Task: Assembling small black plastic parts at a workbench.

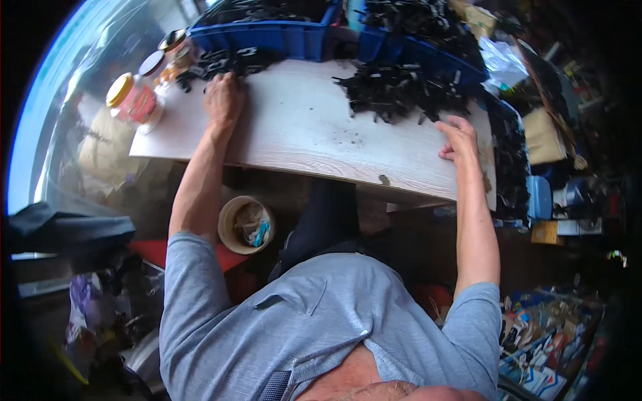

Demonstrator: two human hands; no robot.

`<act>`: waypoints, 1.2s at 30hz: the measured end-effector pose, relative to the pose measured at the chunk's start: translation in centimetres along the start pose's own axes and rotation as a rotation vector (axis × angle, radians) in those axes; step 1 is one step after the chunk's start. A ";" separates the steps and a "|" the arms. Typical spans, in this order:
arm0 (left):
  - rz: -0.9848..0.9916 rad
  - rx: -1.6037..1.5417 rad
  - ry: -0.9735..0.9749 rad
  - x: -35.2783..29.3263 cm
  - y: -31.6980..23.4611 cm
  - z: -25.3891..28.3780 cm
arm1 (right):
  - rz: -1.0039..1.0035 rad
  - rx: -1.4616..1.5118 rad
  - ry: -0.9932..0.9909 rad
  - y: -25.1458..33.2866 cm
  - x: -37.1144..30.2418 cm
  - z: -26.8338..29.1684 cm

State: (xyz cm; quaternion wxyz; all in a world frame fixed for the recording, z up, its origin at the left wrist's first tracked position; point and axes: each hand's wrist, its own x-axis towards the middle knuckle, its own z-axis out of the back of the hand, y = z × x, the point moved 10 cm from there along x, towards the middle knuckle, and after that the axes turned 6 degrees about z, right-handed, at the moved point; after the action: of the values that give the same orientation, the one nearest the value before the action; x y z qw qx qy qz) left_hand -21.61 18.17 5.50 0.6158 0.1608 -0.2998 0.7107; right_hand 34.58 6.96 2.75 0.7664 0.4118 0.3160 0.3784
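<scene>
My left hand (224, 101) reaches to the far left of the white tabletop (294, 127). Its fingers are curled down at the edge of a small heap of black plastic parts (231, 61); what lies under the fingertips is hidden. On the right, my right hand (460, 139) hovers over or rests on the board, I cannot tell which. Its fingers are bent but apart, with nothing visible between them. Just beyond it spreads a larger pile of black plastic parts (388, 90).
Two blue crates (267, 40) of black parts line the back. Jars, one with a yellow lid (137, 100), stand at the left edge. Below the table sits a bucket (227, 227) with scraps. More black parts (511, 160) lie beyond the right edge.
</scene>
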 end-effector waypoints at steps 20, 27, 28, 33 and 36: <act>-0.371 -0.587 0.258 -10.7 -10.3 5.5 | 0.140 0.049 0.192 -0.8 -2.4 -3.7; -0.428 -0.493 0.291 -12.8 -14.2 4.5 | 0.131 0.189 0.292 0.0 -5.3 -5.8; -0.483 -0.539 0.298 -13.3 -15.3 4.5 | 0.142 0.206 0.343 0.5 -5.9 -6.6; -0.574 -0.653 0.386 -14.7 -19.2 5.2 | 0.193 0.159 0.480 2.9 -9.1 -10.0; -0.433 -0.872 0.243 -13.1 -18.4 8.5 | 0.192 0.116 0.579 3.7 -10.0 -12.1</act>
State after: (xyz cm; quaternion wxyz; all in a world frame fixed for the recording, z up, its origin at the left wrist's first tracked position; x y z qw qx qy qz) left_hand -2.47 3.77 8.38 0.7896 -0.1372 -0.4547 0.3885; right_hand 18.64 4.73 2.08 0.5807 0.3579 0.5017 0.5320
